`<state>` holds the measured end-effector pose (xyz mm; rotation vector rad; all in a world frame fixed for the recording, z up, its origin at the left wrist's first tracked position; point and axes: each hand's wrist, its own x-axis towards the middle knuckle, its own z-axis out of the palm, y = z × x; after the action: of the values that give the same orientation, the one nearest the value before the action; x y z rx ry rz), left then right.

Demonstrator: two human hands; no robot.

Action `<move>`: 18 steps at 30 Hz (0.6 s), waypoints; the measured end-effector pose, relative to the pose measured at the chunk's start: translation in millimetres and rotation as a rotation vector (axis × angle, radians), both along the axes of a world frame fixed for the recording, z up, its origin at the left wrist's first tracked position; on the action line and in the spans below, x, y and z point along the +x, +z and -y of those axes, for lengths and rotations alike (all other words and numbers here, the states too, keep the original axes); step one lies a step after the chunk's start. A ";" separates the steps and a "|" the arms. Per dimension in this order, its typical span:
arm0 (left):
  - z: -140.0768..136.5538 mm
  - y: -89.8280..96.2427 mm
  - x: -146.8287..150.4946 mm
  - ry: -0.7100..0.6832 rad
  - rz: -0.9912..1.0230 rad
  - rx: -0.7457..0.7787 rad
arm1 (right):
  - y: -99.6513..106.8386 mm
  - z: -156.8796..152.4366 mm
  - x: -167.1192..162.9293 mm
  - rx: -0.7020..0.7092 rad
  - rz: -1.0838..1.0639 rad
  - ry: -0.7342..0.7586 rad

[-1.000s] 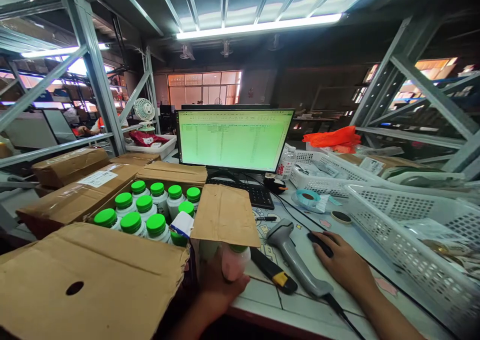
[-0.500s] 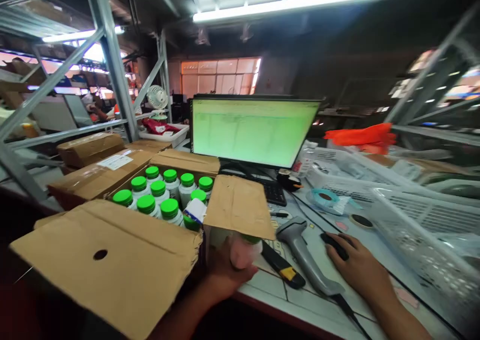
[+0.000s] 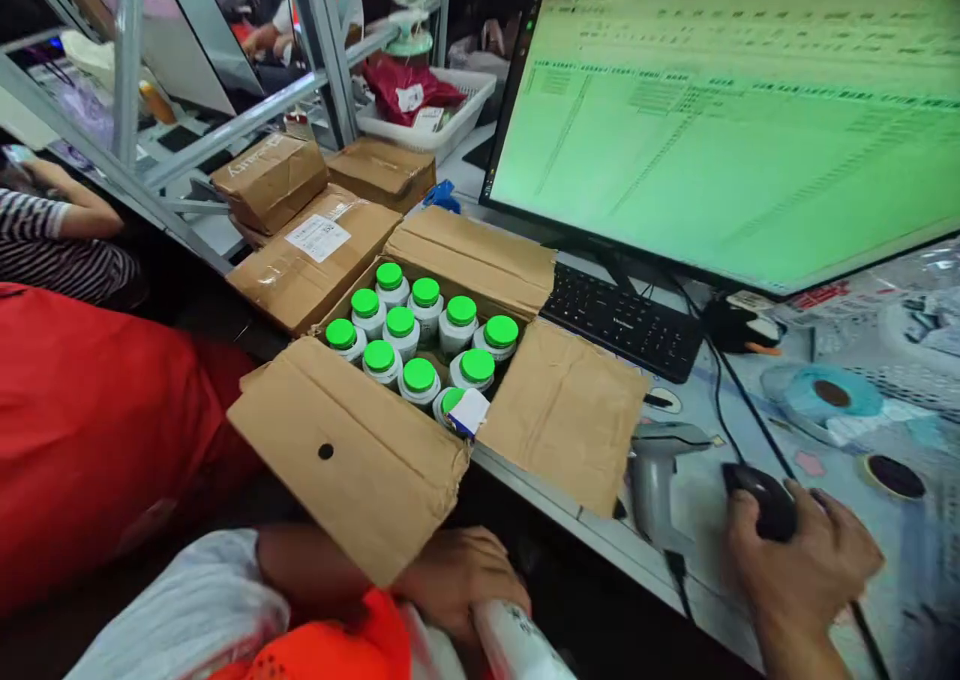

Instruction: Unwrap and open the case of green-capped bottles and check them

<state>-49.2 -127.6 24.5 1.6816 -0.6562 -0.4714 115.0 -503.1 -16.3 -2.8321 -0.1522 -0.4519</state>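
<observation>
My left hand (image 3: pixel 457 580) is low at the bottom edge, below the table's front, closed around a white bottle (image 3: pixel 517 645). My right hand (image 3: pixel 806 555) rests on a black computer mouse (image 3: pixel 761 495) at the right of the desk. An open cardboard box (image 3: pixel 360 450) of white bottles with green caps (image 3: pixel 420 335) stands in front of me, its flaps spread out. A grey handheld barcode scanner (image 3: pixel 660 480) lies between the box and the mouse. A monitor (image 3: pixel 735 120) with a green spreadsheet fills the upper right.
A black keyboard (image 3: pixel 622 320) lies under the monitor. Sealed cardboard parcels (image 3: pixel 315 250) are stacked behind the box. A tape roll (image 3: pixel 825 395) lies at the right. Metal rack posts (image 3: pixel 322 40) rise at the back left. Another person's striped sleeve (image 3: pixel 52 245) shows at the left.
My view has dropped and swung left. My left hand has carried the bottle down off the table's edge toward my lap. My right hand stays on the mouse.
</observation>
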 end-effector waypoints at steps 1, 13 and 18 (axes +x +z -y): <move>-7.1 20.4 -14.2 0.036 -0.071 -0.011 | 27.1 -17.5 -11.1 0.096 0.041 -0.031; -52.7 218.4 -30.1 0.130 -0.263 0.133 | 322.1 -204.8 -101.0 0.552 -0.534 1.132; -95.3 237.3 -7.6 0.138 -0.176 0.226 | 343.5 -248.6 -72.0 0.539 -0.377 1.014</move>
<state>-56.8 -32.3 261.9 1.8580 -0.3655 -0.6042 43.0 -254.5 327.2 -1.9177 -1.1060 0.2378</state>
